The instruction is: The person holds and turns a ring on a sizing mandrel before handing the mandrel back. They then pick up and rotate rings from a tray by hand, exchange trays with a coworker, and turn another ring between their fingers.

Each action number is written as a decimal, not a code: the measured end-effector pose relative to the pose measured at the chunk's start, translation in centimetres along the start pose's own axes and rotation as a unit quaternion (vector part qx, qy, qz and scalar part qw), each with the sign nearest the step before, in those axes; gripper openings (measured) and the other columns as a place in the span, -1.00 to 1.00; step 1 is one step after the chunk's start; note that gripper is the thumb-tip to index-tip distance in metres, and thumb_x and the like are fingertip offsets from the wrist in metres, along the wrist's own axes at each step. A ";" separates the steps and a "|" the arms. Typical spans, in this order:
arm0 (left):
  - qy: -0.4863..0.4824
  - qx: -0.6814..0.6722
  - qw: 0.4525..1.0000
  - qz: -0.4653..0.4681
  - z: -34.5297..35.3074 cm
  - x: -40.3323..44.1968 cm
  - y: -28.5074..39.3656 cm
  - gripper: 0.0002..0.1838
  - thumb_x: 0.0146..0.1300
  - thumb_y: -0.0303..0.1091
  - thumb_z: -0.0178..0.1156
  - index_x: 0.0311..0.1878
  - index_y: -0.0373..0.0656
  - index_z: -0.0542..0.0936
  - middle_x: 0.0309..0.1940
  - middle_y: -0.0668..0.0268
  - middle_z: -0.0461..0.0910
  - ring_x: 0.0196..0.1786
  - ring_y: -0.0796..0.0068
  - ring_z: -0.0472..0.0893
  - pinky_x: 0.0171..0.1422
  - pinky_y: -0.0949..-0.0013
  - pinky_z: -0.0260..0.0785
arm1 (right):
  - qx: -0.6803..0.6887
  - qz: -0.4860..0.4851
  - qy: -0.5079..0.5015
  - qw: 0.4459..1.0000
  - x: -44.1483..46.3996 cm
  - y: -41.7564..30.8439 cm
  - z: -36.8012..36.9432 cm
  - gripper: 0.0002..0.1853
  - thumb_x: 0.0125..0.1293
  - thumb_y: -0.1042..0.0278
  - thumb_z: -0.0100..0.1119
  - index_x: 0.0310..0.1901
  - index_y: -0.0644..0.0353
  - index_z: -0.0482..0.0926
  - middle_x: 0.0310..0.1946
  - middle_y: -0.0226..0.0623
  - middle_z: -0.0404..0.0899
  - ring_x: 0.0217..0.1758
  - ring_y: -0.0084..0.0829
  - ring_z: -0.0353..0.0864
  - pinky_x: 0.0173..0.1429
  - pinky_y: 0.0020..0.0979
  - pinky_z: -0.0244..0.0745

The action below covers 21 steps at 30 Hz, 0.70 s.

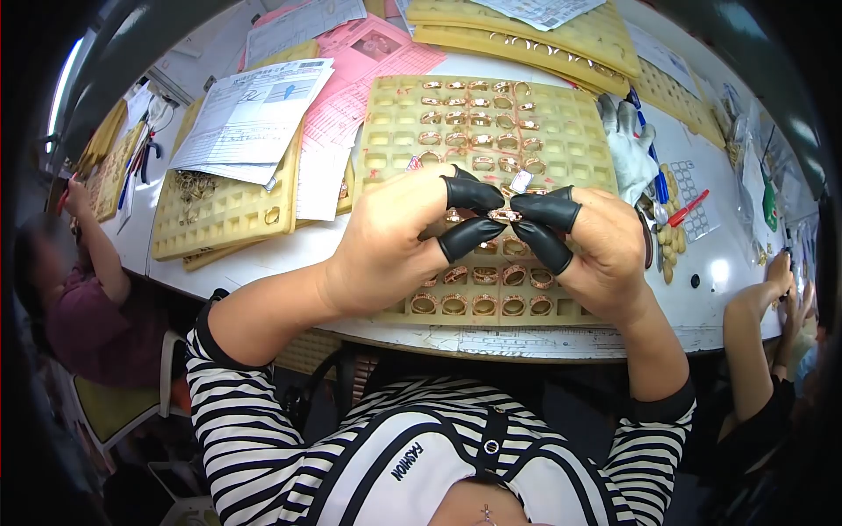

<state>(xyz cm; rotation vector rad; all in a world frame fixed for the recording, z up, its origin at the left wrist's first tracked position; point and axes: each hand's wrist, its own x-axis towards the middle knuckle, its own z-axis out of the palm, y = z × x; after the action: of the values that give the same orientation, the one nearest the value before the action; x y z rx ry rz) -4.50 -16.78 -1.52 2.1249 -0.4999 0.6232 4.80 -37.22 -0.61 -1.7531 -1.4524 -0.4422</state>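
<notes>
Between the fingertips of both hands is a rose-gold ring (pixel 504 215), held above a yellow ring tray. My left hand (pixel 408 219) pinches it from the left, with black finger cots on thumb and forefinger. From the right, my right hand (pixel 596 237) pinches the same ring, wearing matching black cots. Below lies the yellow ring tray (pixel 386 105), its slots holding rows of similar rings (pixel 484 304) at the front and more rings (pixel 479 116) at the back. A small white tag (pixel 521 181) shows just behind the fingertips.
Papers (pixel 250 114) lie on another yellow tray (pixel 228 230) at left, beside pink sheets (pixel 351 66). Stacked yellow trays (pixel 535 44) stand at the back. A grey-white glove (pixel 627 145) and a red pen (pixel 688 209) lie at right. People sit on both sides.
</notes>
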 end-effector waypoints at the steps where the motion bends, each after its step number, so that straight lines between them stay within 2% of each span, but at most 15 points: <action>1: -0.010 -0.021 1.000 -0.019 -0.1 0.0 0.2 -0.76 0.11 -0.49 0.38 -0.12 -0.20 0.64 -0.34 0.19 0.60 -0.31 0.26 0.62 -0.24 0.34 0.46 | 0.000 0.000 -0.002 1.000 0.0 0.0 0.0 -0.77 0.00 0.48 0.42 -0.24 0.20 0.69 -0.59 -0.30 0.48 -0.61 -0.30 0.47 -0.51 -0.32 0.31; 3: -0.021 -0.043 0.999 -0.019 -0.2 0.1 0.3 -0.76 0.14 -0.52 0.35 -0.10 -0.23 0.64 -0.28 0.16 0.63 -0.26 0.27 0.65 -0.20 0.37 0.50 | 0.000 0.002 0.001 1.000 0.0 0.0 0.1 -0.75 -0.02 0.48 0.42 -0.23 0.21 0.69 -0.58 -0.31 0.48 -0.60 -0.30 0.47 -0.51 -0.32 0.32; 5: -0.019 -0.099 0.992 -0.076 0.0 -0.3 0.7 -0.75 0.15 -0.53 0.35 -0.08 -0.23 0.64 -0.28 0.17 0.63 -0.28 0.30 0.65 -0.24 0.37 0.51 | -0.009 0.010 0.015 1.000 0.1 -0.3 0.3 -0.73 -0.05 0.49 0.42 -0.22 0.21 0.69 -0.55 -0.31 0.50 -0.59 -0.31 0.48 -0.50 -0.31 0.33; 7: -0.012 -0.081 0.996 -0.036 0.2 -0.3 0.4 -0.74 0.15 -0.52 0.35 -0.06 -0.22 0.64 -0.33 0.18 0.63 -0.36 0.33 0.65 -0.30 0.37 0.51 | -0.001 0.018 0.010 1.000 -0.1 -0.4 0.2 -0.72 -0.10 0.47 0.41 -0.26 0.21 0.68 -0.52 -0.31 0.49 -0.57 -0.31 0.48 -0.50 -0.31 0.34; 9: -0.030 -0.040 0.997 -0.052 -0.1 -0.5 0.5 -0.75 0.16 -0.52 0.35 -0.07 -0.21 0.65 -0.38 0.19 0.62 -0.39 0.33 0.65 -0.32 0.37 0.51 | -0.013 -0.023 0.021 0.999 -0.1 -0.1 0.3 -0.73 -0.13 0.47 0.40 -0.28 0.21 0.67 -0.53 -0.31 0.46 -0.59 -0.31 0.46 -0.51 -0.30 0.32; 12: -0.037 -0.143 0.981 -0.123 0.1 -0.6 1.1 -0.76 0.26 -0.52 0.28 0.00 -0.23 0.60 -0.33 0.29 0.66 -0.28 0.50 0.69 -0.27 0.42 0.57 | -0.010 -0.011 0.013 1.000 -0.2 0.0 0.4 -0.73 -0.14 0.49 0.40 -0.29 0.21 0.67 -0.56 -0.32 0.42 -0.61 -0.31 0.42 -0.53 -0.29 0.28; 13: -0.048 -0.186 0.971 -0.142 0.1 -0.6 1.2 -0.75 0.29 -0.54 0.25 0.03 -0.25 0.58 -0.23 0.30 0.67 -0.17 0.54 0.68 -0.13 0.43 0.60 | -0.010 -0.004 0.007 1.000 -0.2 -0.1 0.3 -0.72 -0.13 0.49 0.40 -0.27 0.20 0.68 -0.57 -0.33 0.41 -0.61 -0.31 0.42 -0.53 -0.30 0.27; 15: -0.045 -0.204 0.967 -0.146 0.2 -0.6 0.8 -0.75 0.29 -0.55 0.25 0.03 -0.26 0.58 -0.15 0.28 0.65 -0.08 0.53 0.66 0.00 0.43 0.58 | -0.006 -0.003 0.015 1.000 0.0 -0.2 0.4 -0.71 -0.12 0.49 0.40 -0.25 0.19 0.69 -0.57 -0.33 0.41 -0.61 -0.31 0.42 -0.53 -0.30 0.28; 16: -0.044 -0.244 0.952 -0.183 0.0 -0.5 1.3 -0.76 0.29 -0.54 0.26 0.02 -0.26 0.58 -0.12 0.29 0.63 -0.01 0.55 0.63 0.09 0.43 0.54 | -0.013 0.008 -0.004 1.000 -0.2 -0.2 0.2 -0.71 -0.10 0.48 0.41 -0.24 0.18 0.70 -0.57 -0.33 0.43 -0.60 -0.31 0.44 -0.53 -0.30 0.29; 18: -0.041 -0.228 0.955 -0.184 -0.1 -0.4 1.5 -0.76 0.28 -0.54 0.27 0.01 -0.26 0.58 -0.12 0.31 0.62 -0.02 0.55 0.62 0.09 0.45 0.53 | -0.011 0.002 0.015 1.000 0.0 -0.2 0.4 -0.72 -0.08 0.48 0.41 -0.24 0.18 0.70 -0.56 -0.34 0.45 -0.59 -0.31 0.46 -0.52 -0.31 0.31; 21: -0.037 -0.181 0.975 -0.120 -0.2 -0.1 1.0 -0.77 0.22 -0.55 0.32 -0.05 -0.25 0.60 -0.18 0.29 0.61 -0.11 0.50 0.61 0.00 0.45 0.50 | -0.008 0.024 0.008 1.000 0.0 -0.4 0.4 -0.75 -0.05 0.49 0.43 -0.25 0.19 0.69 -0.55 -0.32 0.49 -0.57 -0.31 0.50 -0.50 -0.32 0.35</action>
<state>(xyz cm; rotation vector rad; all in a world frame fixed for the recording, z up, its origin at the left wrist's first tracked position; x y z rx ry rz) -5.22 -17.20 -0.86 1.8265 -0.3573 0.2908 4.38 -36.92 -0.68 -1.7891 -1.3961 -0.4427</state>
